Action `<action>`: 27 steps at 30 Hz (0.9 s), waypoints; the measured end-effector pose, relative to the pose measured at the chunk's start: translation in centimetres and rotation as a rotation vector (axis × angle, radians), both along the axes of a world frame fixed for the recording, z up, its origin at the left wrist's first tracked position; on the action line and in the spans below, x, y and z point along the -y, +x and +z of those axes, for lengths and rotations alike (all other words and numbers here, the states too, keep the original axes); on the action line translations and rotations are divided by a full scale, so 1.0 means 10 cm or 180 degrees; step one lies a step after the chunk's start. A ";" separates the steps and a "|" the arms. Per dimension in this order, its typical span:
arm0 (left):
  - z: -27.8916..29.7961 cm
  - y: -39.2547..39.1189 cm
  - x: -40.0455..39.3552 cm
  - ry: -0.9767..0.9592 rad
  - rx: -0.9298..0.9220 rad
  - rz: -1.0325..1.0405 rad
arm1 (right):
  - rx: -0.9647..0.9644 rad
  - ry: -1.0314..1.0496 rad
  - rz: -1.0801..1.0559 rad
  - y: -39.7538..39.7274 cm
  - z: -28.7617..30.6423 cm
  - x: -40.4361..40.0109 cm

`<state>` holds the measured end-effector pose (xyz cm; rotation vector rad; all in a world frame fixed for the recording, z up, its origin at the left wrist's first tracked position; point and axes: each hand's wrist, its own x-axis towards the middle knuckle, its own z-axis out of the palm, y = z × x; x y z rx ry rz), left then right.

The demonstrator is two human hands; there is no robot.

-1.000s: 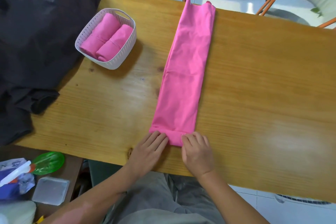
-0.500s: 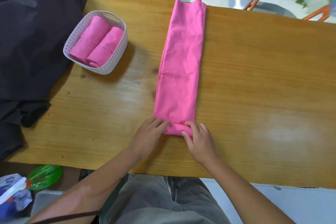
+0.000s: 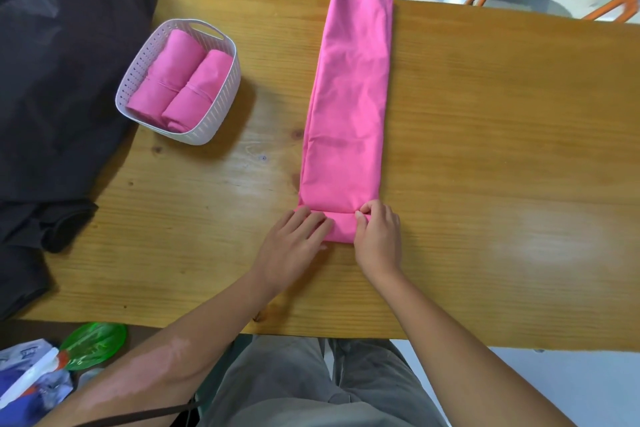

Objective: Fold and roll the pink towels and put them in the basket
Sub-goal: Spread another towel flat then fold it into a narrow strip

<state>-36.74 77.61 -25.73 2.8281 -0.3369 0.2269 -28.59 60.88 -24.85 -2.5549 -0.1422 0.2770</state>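
The wooden table lies bare to the right of the long pink towel, giving wide room for a hand there. Left of the towel, a strip of bare wood runs between it and the white basket, which stands near the table's left edge and holds two rolled towels side by side, filling most of it. Black cloth covers the table's left end beside the basket. Both hands, left and right, block the towel's near end.
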 end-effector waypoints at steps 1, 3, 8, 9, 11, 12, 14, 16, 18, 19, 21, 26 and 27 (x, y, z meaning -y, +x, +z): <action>-0.01 0.01 -0.01 -0.0016 0.0030 0.0034 | 0.0135 -0.0065 0.0004 -0.01 0.01 0.00; -0.01 0.07 -0.04 -0.0159 0.0005 0.0159 | 0.0559 -0.0185 0.0250 -0.07 0.02 0.07; 0.15 0.34 -0.19 -0.0231 -0.0395 0.0013 | 0.0845 -0.0685 0.1163 -0.15 0.01 0.26; 0.18 0.40 -0.22 -0.0259 -0.0527 -0.0012 | 0.0831 -0.0732 0.1148 -0.12 0.01 0.24; 0.21 0.52 -0.25 -0.0448 -0.0789 0.0060 | 0.0697 -0.0683 0.1055 0.02 0.03 0.15; 0.22 0.57 -0.26 -0.0598 -0.0869 0.0156 | 0.0598 -0.0621 0.1021 0.11 0.05 0.10; 0.23 0.63 -0.26 -0.0733 -0.0651 0.0380 | 0.0386 -0.0532 0.0988 0.27 0.09 0.02; 0.21 0.63 -0.22 -0.0470 -0.0062 0.0467 | 0.0146 -0.0438 0.0951 0.43 0.11 -0.03; 0.15 0.61 -0.18 -0.0240 0.0301 0.0308 | -0.0052 -0.0229 0.0713 0.55 0.11 -0.08; 0.12 0.61 -0.16 -0.0146 0.0331 0.0229 | -0.0137 -0.0072 0.0501 0.58 0.12 -0.11; 0.09 0.63 -0.17 0.0009 0.0309 0.0168 | -0.0180 0.0143 0.0087 0.60 0.13 -0.20; 0.11 0.82 -0.24 0.0094 0.0374 0.0078 | 0.0946 -0.0569 0.0320 0.56 0.12 -0.22; 0.11 0.86 -0.26 0.0085 0.0338 0.0059 | 0.1056 -0.0621 0.0525 0.55 0.10 -0.19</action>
